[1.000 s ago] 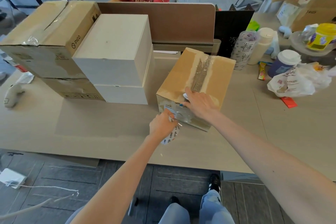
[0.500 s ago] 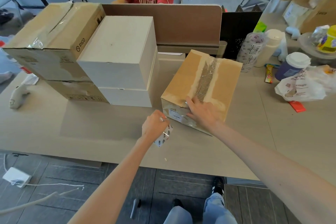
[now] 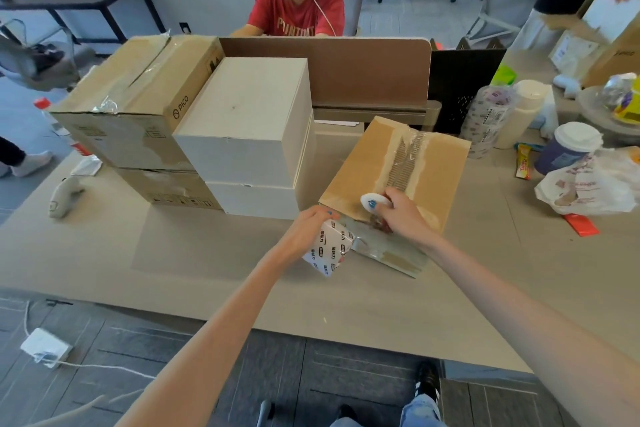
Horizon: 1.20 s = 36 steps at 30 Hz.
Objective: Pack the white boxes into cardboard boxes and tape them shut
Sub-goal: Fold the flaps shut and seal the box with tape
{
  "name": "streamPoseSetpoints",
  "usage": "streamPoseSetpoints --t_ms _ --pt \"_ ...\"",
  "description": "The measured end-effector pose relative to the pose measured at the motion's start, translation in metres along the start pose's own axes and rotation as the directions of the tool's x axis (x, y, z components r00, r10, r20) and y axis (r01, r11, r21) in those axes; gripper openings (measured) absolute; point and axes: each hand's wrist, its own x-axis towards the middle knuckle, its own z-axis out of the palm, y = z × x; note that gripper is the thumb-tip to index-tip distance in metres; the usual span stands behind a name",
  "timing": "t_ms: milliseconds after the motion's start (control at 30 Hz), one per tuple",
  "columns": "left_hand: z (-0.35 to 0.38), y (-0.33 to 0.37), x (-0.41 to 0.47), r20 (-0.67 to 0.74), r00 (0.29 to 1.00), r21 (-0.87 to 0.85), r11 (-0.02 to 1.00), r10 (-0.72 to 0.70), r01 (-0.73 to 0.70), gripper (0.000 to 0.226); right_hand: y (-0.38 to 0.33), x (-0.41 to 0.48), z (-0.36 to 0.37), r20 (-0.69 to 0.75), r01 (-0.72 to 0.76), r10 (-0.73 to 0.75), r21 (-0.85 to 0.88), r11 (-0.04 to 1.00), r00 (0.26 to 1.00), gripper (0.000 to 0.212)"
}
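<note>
With the cardboard box [image 3: 367, 163] on the table [image 3: 173, 270] taped along its top seam, our left hand [image 3: 304, 230] gripping the tape roll [image 3: 327, 248] at its near edge and our right hand [image 3: 405, 218] pinching a small white tool [image 3: 374, 202], we judge 2 white boxes [image 3: 249, 125] beside it left to pack.

Both arms reach forward; left hand [image 3: 304, 232] curls round a tape roll [image 3: 327, 250], right hand [image 3: 403, 218], palm down, pinches a white tool [image 3: 375, 202] in its fingertips.

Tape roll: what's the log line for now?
left hand grips tape roll | right hand holds white oval tool on cardboard box | tape runs from roll to box front
</note>
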Motion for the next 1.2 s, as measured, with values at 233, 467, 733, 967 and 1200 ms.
streamPoseSetpoints --t_ms 233,467,733,967,1200 --pt "-0.002 0.015 -0.002 0.015 0.999 0.015 0.999 0.039 -0.039 0.030 -0.023 -0.011 0.019 0.043 -0.017 0.009 0.185 0.983 0.999 0.016" --pt "-0.004 0.012 -0.002 0.009 1.000 0.064 0.998 0.026 -0.027 0.034 -0.032 -0.020 0.021 0.123 -0.056 0.019 0.308 0.950 0.992 0.027" --pt "-0.007 0.009 -0.006 0.080 0.996 0.085 0.995 0.049 -0.056 0.046 -0.031 -0.020 0.026 -0.104 0.103 -0.093 0.102 0.989 0.990 0.007" --pt "-0.022 -0.002 -0.003 0.130 0.989 0.088 0.993 0.072 -0.084 0.087 -0.030 -0.019 0.039 -0.139 0.123 -0.103 0.148 0.981 0.985 0.008" --pt "-0.028 -0.008 -0.005 0.067 0.988 0.099 0.985 0.138 -0.145 0.079 -0.030 -0.020 0.045 0.027 -0.082 0.080 0.516 0.852 0.996 0.010"
